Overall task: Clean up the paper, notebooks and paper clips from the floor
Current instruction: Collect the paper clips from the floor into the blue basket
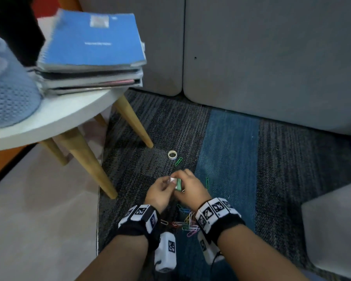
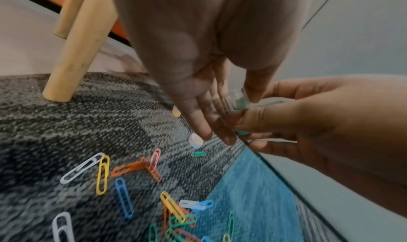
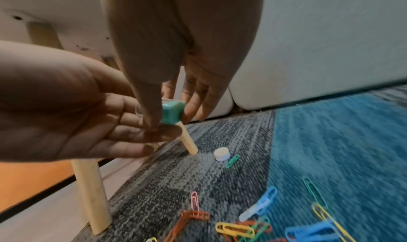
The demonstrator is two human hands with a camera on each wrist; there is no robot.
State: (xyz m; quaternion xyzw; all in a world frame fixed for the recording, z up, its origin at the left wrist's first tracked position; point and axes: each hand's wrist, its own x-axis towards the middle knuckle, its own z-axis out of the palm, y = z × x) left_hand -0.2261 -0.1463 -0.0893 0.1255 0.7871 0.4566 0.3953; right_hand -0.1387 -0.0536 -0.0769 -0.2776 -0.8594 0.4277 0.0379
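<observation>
Above the carpet, both hands hold one small box (image 1: pixel 177 183) with a green part and a clear part. My left hand (image 1: pixel 169 182) pinches the clear part (image 2: pixel 237 98). My right hand (image 1: pixel 182 179) pinches the green part (image 3: pixel 172 112) between thumb and fingers. Several coloured paper clips (image 1: pixel 187 222) lie scattered on the carpet under my wrists, seen close in the left wrist view (image 2: pixel 123 197) and the right wrist view (image 3: pixel 235 230). Two green clips (image 1: pixel 178 161) lie further out. A stack of notebooks (image 1: pixel 91 53), a blue one on top, sits on the white table (image 1: pixel 55 118).
A small white tape roll (image 1: pixel 172 155) lies on the carpet near a wooden table leg (image 1: pixel 134 122). A blue knitted thing (image 1: pixel 6 88) is on the table at left. Grey upholstered furniture (image 1: pixel 272 57) stands behind and at the right.
</observation>
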